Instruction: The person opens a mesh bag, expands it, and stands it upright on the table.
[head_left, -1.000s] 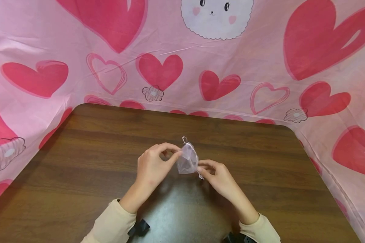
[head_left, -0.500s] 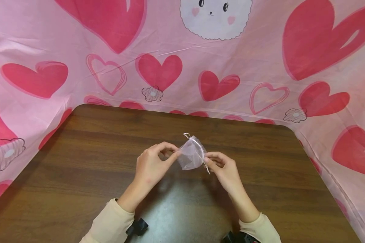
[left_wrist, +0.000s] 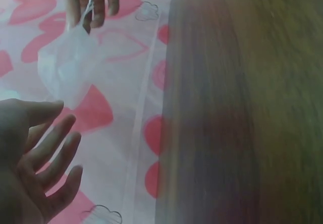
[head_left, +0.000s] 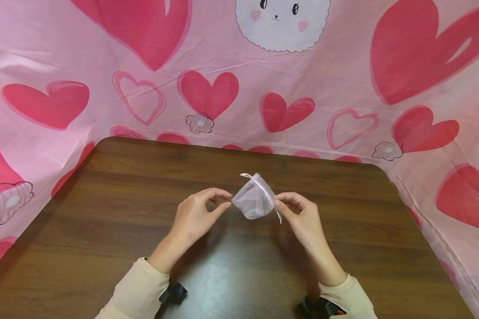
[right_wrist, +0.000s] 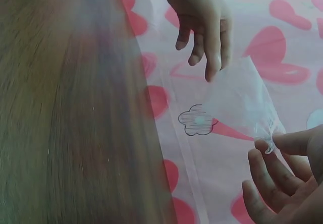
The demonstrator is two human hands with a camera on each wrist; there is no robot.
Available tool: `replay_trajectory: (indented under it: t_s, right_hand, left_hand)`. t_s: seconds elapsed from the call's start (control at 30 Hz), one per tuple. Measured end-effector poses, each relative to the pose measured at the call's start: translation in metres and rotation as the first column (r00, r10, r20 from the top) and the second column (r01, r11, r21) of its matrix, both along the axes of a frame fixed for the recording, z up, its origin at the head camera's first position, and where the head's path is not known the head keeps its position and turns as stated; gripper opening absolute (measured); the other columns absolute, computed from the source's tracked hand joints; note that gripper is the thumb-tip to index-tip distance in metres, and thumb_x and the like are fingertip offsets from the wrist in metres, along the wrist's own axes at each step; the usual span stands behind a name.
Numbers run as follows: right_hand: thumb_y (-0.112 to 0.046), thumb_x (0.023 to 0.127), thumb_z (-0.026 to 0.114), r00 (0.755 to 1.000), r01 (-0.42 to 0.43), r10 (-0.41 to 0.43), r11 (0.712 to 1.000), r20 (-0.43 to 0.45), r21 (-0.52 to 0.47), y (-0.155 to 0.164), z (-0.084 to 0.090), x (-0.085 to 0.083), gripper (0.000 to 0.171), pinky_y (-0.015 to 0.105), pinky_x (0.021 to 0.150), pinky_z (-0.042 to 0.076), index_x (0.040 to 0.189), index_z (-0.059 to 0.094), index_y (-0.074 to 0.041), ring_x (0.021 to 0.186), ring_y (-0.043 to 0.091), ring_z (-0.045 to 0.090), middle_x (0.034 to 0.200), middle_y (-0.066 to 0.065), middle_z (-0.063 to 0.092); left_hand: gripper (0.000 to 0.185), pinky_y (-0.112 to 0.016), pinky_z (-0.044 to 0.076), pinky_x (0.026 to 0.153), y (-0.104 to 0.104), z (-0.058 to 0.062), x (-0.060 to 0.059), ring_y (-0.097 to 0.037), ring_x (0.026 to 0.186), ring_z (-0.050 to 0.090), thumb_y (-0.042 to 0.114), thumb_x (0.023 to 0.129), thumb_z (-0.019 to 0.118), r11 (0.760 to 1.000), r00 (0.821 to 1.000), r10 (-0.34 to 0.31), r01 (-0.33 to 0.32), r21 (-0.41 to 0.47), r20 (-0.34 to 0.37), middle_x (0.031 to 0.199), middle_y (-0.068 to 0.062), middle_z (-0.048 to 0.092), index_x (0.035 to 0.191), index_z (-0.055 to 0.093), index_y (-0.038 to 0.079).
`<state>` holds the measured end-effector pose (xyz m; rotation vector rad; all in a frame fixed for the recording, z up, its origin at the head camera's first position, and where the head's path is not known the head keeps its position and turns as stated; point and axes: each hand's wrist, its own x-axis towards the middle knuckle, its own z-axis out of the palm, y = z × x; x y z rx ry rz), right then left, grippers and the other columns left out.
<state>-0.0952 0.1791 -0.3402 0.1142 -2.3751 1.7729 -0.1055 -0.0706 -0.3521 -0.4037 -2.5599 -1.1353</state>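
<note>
Work surface: we see a dark brown wood-grain table point(head_left: 104, 230) with rounded far corners; a dull glare patch lies on its near middle.
Backdrop: we note a pink fabric sheet printed with red hearts point(head_left: 343, 79), standing behind the table and along both its sides, touching the table's edges.
Print, top centre: a white round cartoon face with pink cheeks point(head_left: 282, 22), cut off by the upper edge of the head view.
Print, small motifs: we count outlined flower shapes, one at point(head_left: 200, 122), one at point(head_left: 388, 151), one at point(head_left: 9, 200).
Fabric condition: creases run across the sheet above the heart row.
Wrist views: we see the same sheet and table edge, blurred.
</note>
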Motion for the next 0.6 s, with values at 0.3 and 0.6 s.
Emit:
replay_trajectory:
  t_s: [0.3,0.6]
  right_hand:
    - [-0.006,0.088,0.075,0.991,-0.063,0.083,0.982,-0.109,0.176,0.0026,-0.002,-0.0028,0.008,0.025,0.068,0.052,0.097,0.074,-0.005,0.075,0.014,0.064,0.091,0.006,0.072]
    - [0.006,0.081,0.077,0.942,-0.077,0.182,0.935,-0.283,0.346,0.0017,-0.01,-0.0062,0.018,0.034,0.07,0.055,0.092,0.076,-0.009,0.077,0.013,0.066,0.087,-0.002,0.073]
  left_hand:
    - [0.013,-0.039,0.047,0.068,-0.006,-0.0031,-0.006,-0.012,0.081,0.067,0.027,0.09,0.074,1.0,0.998,-0.023,0.022,0.012,0.056,0.088,0.014,0.07,0.104,0.074,0.028]
    - [0.018,-0.038,0.046,0.066,-0.0061,-0.0052,-0.0078,-0.017,0.078,0.065,0.03,0.09,0.074,1.0,0.998,-0.01,0.009,0.024,0.055,0.092,0.012,0.069,0.108,0.073,0.027]
